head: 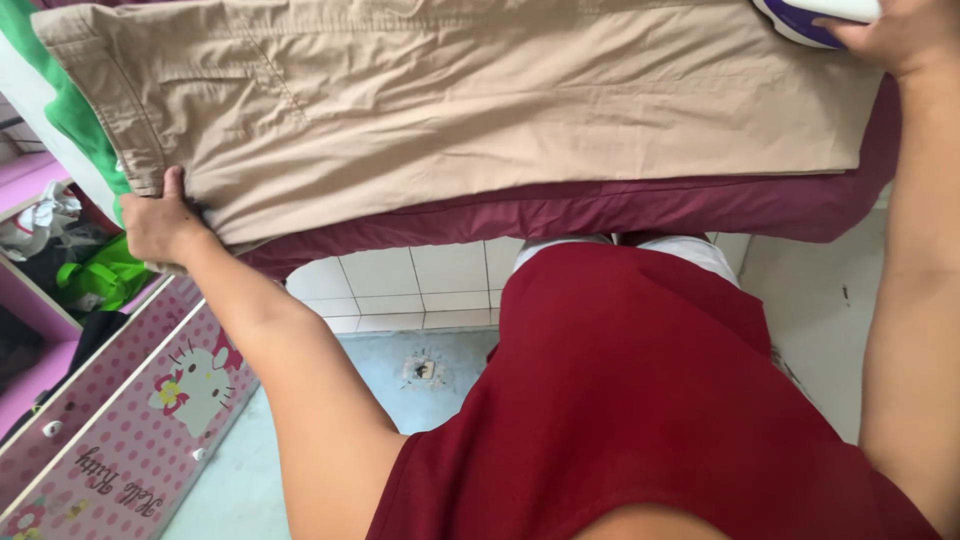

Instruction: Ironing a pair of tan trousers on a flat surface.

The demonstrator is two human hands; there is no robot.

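The trousers [480,100] were laid flat on the maroon cover [620,210], the waistband pinched in the left hand [160,222] and the iron [815,18] grasped by the right hand [900,35] at the leg end — cloth could be scorched by a lingering iron, or creased if the waistband grip slipped.

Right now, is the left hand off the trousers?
No. The left hand grips the waistband corner of the beige trousers, thumb on top of the fabric.
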